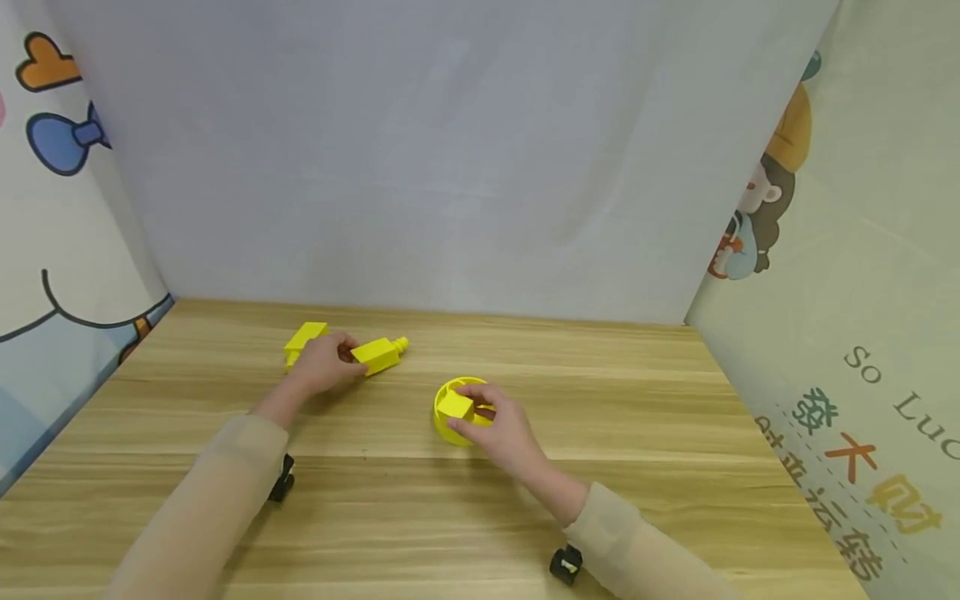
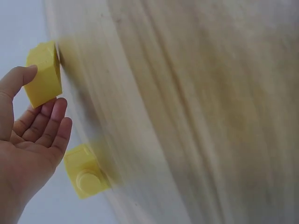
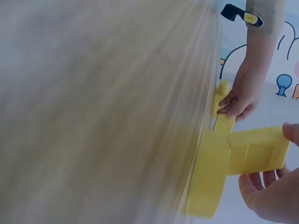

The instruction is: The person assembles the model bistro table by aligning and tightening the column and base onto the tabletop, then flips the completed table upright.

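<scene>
- A yellow block (image 1: pixel 306 335) with a round knob lies towards the back-left corner of the wooden table (image 1: pixel 637 400), partly hidden by the wrist and hand in the head view.
- The left hand (image 1: pixel 324 365) is just beside it, thumb and fingers pinching the near end of a yellow bottle-shaped piece (image 1: pixel 378 356).
- That piece is near the back edge, left of the middle, its stepped neck pointing right and away from the front edge.
- A round yellow holder (image 3: pixel 205 177) rests on the surface near its middle, farther from the back edge than the bottle-shaped piece.
- A yellow boxy piece (image 1: pixel 454 406) rises from the holder, its lower end meeting it.
- The right hand (image 1: pixel 506 429) pinches this piece between thumb and fingers.
</scene>
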A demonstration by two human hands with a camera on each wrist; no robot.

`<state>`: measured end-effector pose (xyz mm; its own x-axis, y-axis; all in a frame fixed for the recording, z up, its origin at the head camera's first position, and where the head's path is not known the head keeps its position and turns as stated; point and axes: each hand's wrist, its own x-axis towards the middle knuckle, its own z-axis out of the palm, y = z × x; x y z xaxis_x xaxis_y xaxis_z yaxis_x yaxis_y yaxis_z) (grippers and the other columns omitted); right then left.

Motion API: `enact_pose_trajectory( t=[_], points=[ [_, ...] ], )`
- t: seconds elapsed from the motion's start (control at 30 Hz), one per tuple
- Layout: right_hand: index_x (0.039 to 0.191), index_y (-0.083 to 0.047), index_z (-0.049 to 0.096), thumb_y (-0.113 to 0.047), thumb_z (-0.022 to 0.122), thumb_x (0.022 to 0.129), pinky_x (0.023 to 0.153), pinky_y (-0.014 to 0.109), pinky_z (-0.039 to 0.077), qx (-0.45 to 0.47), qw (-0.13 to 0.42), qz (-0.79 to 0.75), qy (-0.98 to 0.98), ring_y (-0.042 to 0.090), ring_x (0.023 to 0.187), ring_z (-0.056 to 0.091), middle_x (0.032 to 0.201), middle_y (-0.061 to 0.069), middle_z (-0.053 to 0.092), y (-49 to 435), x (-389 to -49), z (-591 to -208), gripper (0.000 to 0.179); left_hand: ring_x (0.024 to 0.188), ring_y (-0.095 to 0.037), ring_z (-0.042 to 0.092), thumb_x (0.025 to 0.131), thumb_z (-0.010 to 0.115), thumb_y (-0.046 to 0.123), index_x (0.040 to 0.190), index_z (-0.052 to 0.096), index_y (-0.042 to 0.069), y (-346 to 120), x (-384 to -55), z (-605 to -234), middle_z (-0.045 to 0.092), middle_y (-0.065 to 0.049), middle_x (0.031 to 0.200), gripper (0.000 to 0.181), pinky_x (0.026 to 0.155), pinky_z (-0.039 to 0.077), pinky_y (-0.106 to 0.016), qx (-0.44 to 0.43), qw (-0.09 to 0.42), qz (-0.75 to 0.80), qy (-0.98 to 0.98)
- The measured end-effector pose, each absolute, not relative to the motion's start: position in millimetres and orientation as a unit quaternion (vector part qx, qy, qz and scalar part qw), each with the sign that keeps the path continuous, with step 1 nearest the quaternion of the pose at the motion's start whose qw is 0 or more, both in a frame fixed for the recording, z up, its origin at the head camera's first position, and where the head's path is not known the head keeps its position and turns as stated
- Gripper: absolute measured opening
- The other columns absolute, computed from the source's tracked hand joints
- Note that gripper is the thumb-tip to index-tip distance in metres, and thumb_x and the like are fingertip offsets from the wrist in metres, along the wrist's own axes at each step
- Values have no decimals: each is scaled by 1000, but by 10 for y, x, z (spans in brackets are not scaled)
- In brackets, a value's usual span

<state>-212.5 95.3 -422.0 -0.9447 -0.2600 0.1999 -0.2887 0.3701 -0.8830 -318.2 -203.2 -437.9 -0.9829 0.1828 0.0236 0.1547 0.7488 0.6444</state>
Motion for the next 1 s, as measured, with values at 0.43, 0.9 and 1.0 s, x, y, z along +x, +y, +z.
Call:
enact_pose_trajectory(
  t=[0.43, 0.9, 1.0],
  points=[
    [122, -6, 61, -15, 71, 85, 99, 43, 44, 260, -79, 496, -825, 29, 112, 54, 127, 13, 58, 1395, -2331, -4179, 39, 94, -32, 61, 83, 71, 22, 114, 57, -7, -2025, -2947, -4122, 63, -21, 103, 45, 79, 53, -41, 107, -6, 347, 932],
    [132, -6, 54, -15, 61, 92, 101, 33, 43, 313, -177, 488, -796, 31, 127, 47, 140, 12, 48, 1670, -2587, -4125, 41, 82, -22, 60, 82, 70, 19, 108, 60, -5, -1736, -2619, -3741, 64, -13, 92, 36, 68, 53, -32, 170, -11, 336, 926],
    [132, -7, 53, -14, 60, 93, 101, 33, 42, 329, -186, 473, -796, 30, 128, 46, 140, 11, 48, 1705, -2656, -4103, 41, 79, -20, 59, 82, 70, 21, 105, 62, -3, -1648, -2558, -3651, 64, -10, 89, 34, 68, 52, -31, 186, -19, 329, 926]
  ],
)
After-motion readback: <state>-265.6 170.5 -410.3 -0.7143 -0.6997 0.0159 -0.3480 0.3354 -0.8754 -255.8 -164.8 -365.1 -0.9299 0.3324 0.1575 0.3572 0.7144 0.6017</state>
